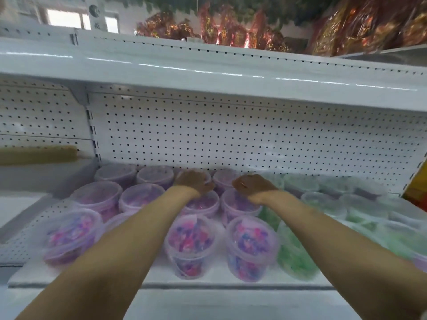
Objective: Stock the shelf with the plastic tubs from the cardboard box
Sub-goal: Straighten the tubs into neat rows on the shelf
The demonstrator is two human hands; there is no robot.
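Note:
Several clear plastic tubs of pink and purple pieces stand in rows on the white shelf. To their right stand tubs with green contents. Both my arms reach to the back rows. My left hand lies over the lid of a purple tub in the back row, fingers curled down around its top. My right hand grips the top of another tub just to the right in the same way. The cardboard box is out of view.
A white pegboard back panel closes the shelf, and a white upper shelf hangs low over it. Red and gold wrapped goods sit higher up. A brown roll lies on the left bay. A yellow package stands at the right edge.

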